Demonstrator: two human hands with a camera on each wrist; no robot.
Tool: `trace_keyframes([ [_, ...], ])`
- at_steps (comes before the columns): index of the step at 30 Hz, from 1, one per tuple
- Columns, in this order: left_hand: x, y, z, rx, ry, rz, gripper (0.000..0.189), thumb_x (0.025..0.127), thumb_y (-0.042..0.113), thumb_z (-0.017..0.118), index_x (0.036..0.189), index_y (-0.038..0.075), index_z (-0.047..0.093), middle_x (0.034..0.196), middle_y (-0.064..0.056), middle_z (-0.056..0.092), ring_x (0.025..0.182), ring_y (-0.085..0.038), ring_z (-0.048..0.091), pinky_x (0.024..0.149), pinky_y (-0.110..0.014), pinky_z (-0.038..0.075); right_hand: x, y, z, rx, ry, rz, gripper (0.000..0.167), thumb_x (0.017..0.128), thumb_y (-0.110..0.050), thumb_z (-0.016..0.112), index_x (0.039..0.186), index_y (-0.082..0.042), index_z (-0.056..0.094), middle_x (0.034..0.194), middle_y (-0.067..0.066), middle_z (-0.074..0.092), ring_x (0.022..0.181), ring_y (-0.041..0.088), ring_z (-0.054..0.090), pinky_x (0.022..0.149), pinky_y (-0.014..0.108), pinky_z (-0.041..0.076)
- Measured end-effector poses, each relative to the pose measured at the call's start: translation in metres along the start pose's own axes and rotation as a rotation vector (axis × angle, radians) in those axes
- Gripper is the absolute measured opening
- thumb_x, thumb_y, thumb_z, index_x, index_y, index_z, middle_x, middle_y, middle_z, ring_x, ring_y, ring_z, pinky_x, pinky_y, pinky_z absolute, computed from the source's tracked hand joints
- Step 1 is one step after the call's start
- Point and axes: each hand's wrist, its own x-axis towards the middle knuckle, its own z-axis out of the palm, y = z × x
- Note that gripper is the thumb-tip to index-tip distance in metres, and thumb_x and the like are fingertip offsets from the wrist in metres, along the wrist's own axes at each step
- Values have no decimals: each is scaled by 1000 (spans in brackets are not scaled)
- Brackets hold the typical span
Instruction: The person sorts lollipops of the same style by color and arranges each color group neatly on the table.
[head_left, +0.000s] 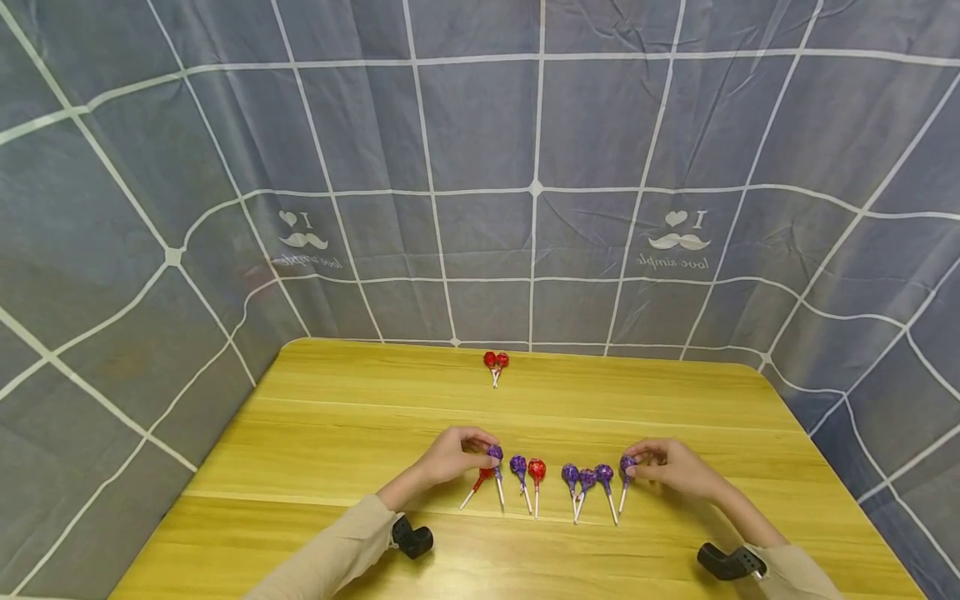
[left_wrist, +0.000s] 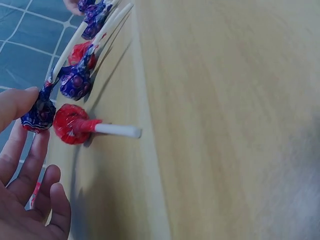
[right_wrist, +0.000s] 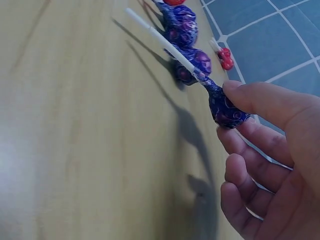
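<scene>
Between thumb and fingers, my left hand (head_left: 452, 454) pinches the head of a purple-wrapped lollipop (left_wrist: 39, 114), its white stick pointing away from the palm. Just beside it a red lollipop (left_wrist: 72, 124) lies on the table, partly hidden by that hand in the head view. My right hand (head_left: 675, 467) pinches another purple lollipop (right_wrist: 227, 107) by its head, and its shadow falls on the wood. Between the hands lie a purple lollipop (head_left: 518, 464), a red lollipop (head_left: 536, 469) and a cluster of three purple lollipops (head_left: 587, 478), sticks toward me.
Two red lollipops (head_left: 496, 360) with crossed sticks lie near the back edge of the wooden table (head_left: 360, 417). A grey curtain with white grid lines (head_left: 480, 233) hangs behind and at both sides. Each wrist carries a black mount (head_left: 412, 537).
</scene>
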Motion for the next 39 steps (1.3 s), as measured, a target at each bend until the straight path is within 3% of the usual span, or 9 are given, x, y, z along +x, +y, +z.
trace_keyframes([
  [8,2,5,-11,23,42,7,28,84,13,73,108,0,68,98,-14,70,88,-16,61,80,-24,48,10,-8,-9,-72,59,-16,31,87,-24,70,109,-3,68,94,8,68,61,2,52,50,21,42],
  [16,8,4,-24,62,139,2,27,82,14,74,106,3,71,99,-11,71,91,-18,60,86,-34,47,24,-20,-14,-101,76,-8,29,86,-27,71,108,-8,70,95,5,68,66,2,51,52,21,39],
  [31,20,4,-39,90,222,-9,26,82,12,73,107,3,71,106,-13,72,100,-30,62,88,-35,48,67,-53,3,-109,40,-64,28,84,-27,73,106,-10,71,94,3,70,69,8,53,56,22,42],
  [39,31,0,-42,90,252,0,27,82,11,73,107,0,71,106,-15,72,98,-27,64,86,-33,49,98,-62,16,-72,30,-68,31,83,-27,74,107,-9,71,94,5,71,63,8,48,53,21,39],
])
